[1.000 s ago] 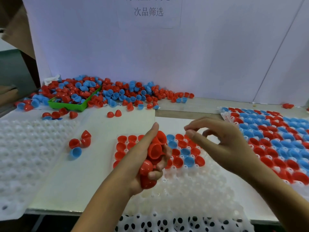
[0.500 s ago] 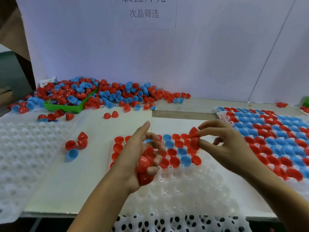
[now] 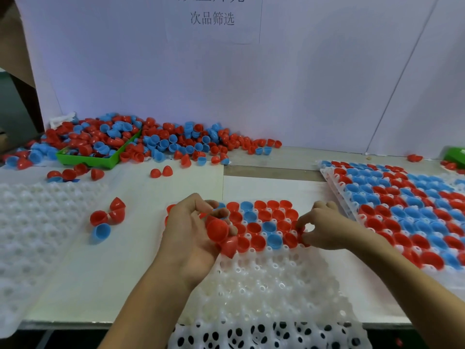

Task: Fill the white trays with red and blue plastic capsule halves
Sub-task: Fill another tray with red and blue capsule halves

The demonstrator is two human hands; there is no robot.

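Observation:
A white tray [image 3: 264,285] lies in front of me; its far rows hold red and blue capsule halves [image 3: 261,222]. My left hand [image 3: 191,235] hovers over the tray's left end, cupping several red halves [image 3: 219,231]. My right hand [image 3: 324,229] is down at the right end of the filled rows, fingertips pinching a red half [image 3: 300,226] at a tray hole. A large loose pile of red and blue halves [image 3: 161,142] lies at the back left.
A full tray [image 3: 402,210] sits at the right. An empty white tray [image 3: 30,222] lies at the left. A green bin [image 3: 100,157] stands in the pile. Three loose halves [image 3: 105,217] lie between the trays. A white wall stands behind.
My right hand took a red half from near my left hand and moved down and right to the tray's right end. My left hand stayed over the tray with its handful.

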